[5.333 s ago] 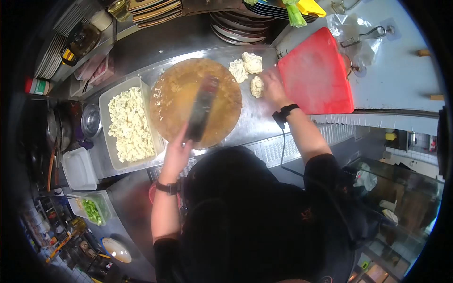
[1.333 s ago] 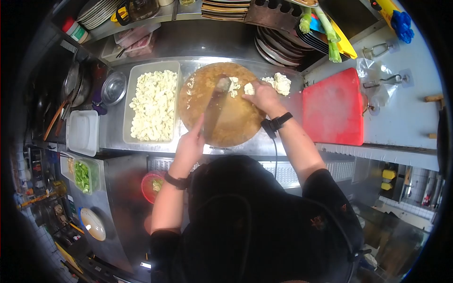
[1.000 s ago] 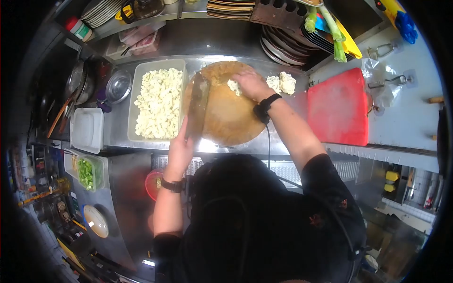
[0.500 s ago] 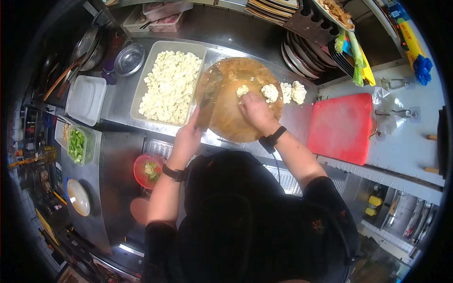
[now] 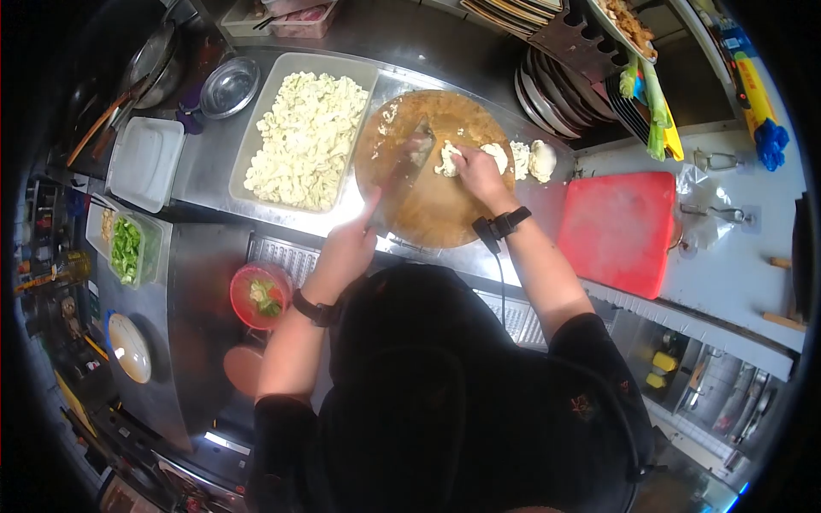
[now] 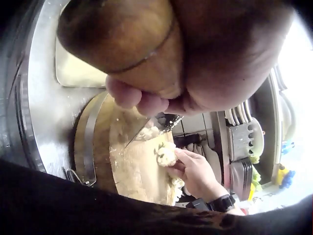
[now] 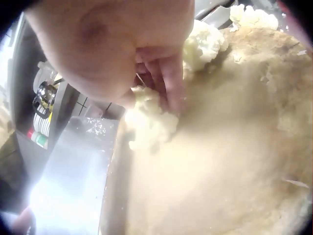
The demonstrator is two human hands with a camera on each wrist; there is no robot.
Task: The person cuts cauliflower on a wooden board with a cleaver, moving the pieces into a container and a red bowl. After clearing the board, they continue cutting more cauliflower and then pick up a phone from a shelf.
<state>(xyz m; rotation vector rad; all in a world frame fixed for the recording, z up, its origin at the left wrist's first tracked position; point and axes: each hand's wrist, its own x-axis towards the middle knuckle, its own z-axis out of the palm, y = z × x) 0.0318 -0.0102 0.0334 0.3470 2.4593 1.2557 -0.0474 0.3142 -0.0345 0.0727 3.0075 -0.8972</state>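
In the head view my left hand (image 5: pixel 349 250) grips a cleaver (image 5: pixel 409 169); its wooden handle (image 6: pixel 122 39) fills the top of the left wrist view. The blade slants over the round wooden chopping board (image 5: pixel 445 214), left of my right hand (image 5: pixel 485 179). That hand pinches a small piece of cauliflower (image 7: pixel 149 117) between thumb and fingers, low over the board. A larger cauliflower chunk (image 7: pixel 203 45) sits just behind the hand, partly hidden by it. Two more chunks of cauliflower (image 5: pixel 540 161) lie on the counter beyond the board's right edge.
A tub (image 5: pixel 325 65) heaped with cut florets stands left of the board. A red cutting board (image 5: pixel 617 231) is on the right. Stacked dark plates (image 5: pixel 552 96) stand behind, and a red bowl (image 5: pixel 242 318) with scraps sits low on the left.
Earlier my right hand was at the cauliflower on the counter; a chunk is now on the board. In the last half second the cleaver swung right, from the board's left edge toward the pinched piece.
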